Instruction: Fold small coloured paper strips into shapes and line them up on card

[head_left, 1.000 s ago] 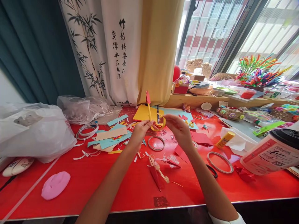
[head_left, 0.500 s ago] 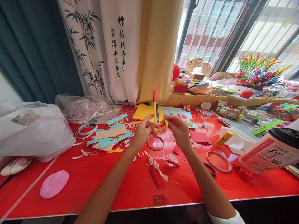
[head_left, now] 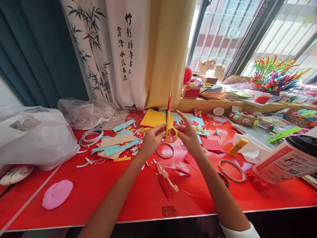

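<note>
A yellow paper strip (head_left: 169,123) with a red pointed paper piece (head_left: 169,101) at its top stands upright between my hands, its lower end curled into a loop. My left hand (head_left: 153,138) is closed, pinching the strip from the left. On the right, my right hand (head_left: 188,134) pinches the curled loop between thumb and a finger, with its index finger raised. Beneath them a tape ring (head_left: 165,156) lies on the red table (head_left: 99,198). Nearer the front is a beige and red folded paper piece (head_left: 166,178).
Cut paper sheets (head_left: 116,142) and tape rolls (head_left: 91,136) lie to the left, beside a white plastic bag (head_left: 37,138). Pink clay (head_left: 57,194) sits at the front left. A glue stick (head_left: 237,146) and a large cup (head_left: 284,162) are at the right.
The strip and its red tip have shifted slightly right. My right index finger has lifted, and the curled loop now faces the camera more.
</note>
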{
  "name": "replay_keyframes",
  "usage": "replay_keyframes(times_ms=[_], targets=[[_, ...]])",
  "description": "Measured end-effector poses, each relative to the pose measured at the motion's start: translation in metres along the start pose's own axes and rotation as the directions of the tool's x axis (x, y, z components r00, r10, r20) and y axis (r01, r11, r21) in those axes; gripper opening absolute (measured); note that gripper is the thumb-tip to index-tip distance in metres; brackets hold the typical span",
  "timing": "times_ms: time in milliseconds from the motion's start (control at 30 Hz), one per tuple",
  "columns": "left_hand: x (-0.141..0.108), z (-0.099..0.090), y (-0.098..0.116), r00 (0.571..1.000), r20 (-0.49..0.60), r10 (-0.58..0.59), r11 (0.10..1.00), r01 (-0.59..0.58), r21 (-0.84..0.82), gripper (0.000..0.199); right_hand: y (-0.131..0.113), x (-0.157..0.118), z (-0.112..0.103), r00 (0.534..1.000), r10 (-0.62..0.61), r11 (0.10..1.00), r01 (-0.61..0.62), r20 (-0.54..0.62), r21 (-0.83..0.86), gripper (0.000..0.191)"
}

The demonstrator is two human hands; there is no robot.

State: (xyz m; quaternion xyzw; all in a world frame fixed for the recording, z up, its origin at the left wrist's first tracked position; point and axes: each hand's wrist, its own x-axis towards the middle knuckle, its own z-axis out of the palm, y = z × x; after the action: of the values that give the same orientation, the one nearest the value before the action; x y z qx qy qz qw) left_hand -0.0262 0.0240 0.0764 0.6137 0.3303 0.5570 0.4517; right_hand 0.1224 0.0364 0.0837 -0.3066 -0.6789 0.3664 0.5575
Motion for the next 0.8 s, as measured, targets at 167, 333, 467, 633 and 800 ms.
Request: replay_keyframes(times_ms=[167,333,467,633,800], targets=[[-0.0019,-0.0006,0.0001,1.000,0.021,0.005,0.997,-0.007,0.071,0.034,0.0023,0.0018,-0.0057,0.998,0.036,0.999,-0.035,0.046,-0.016,0.064],[-0.0026,0.0002,-0.0015,0.998,0.027,0.051,0.979,-0.055,0.198,0.036,0.0032,0.0018,-0.0077,0.996,0.056,0.997,-0.053,0.068,-0.049,0.061],[-0.0043,0.0017,-0.0013,0.997,0.016,0.074,0.968,-0.075,0.238,0.037,0.0023,0.0008,-0.0062,0.997,0.054,0.996,-0.050,0.058,-0.068,0.057],[-0.0041,-0.0002,-0.0032,0.996,0.031,0.079,0.961,-0.085,0.264,0.037,0.0022,0.0000,-0.0046,0.999,0.036,0.997,-0.034,0.018,-0.072,0.049],[-0.0009,0.0005,-0.0046,1.000,0.021,-0.016,0.995,0.014,0.095,0.037,0.0054,0.0007,-0.0050,1.000,0.017,0.996,-0.017,0.001,-0.093,0.023]])
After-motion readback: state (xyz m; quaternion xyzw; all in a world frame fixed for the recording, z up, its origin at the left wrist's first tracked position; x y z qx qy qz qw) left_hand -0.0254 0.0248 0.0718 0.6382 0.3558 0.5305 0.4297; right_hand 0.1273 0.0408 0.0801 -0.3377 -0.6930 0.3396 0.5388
